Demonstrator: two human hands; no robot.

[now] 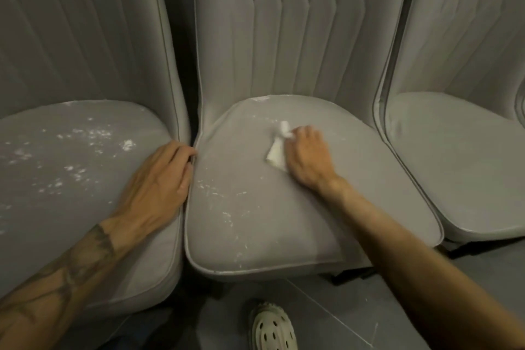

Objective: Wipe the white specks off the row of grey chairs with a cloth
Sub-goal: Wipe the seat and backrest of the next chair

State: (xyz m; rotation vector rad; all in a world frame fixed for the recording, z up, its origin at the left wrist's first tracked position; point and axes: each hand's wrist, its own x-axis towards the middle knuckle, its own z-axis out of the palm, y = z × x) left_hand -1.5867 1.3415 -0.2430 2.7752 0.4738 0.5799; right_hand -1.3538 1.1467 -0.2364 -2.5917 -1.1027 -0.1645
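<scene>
I judged it about half done: my right hand [308, 156] clutched the cloth [276, 155] mid-frame on the partly speckled middle chair [270, 221], my left hand [159, 179] lay flat on the thickly speckled left chair [71, 173], and the right chair [460, 167] looked clean.

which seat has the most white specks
The left seat, under the left hand: thickly speckled, while the middle seat has fewer and the right seat looks clean.
</scene>
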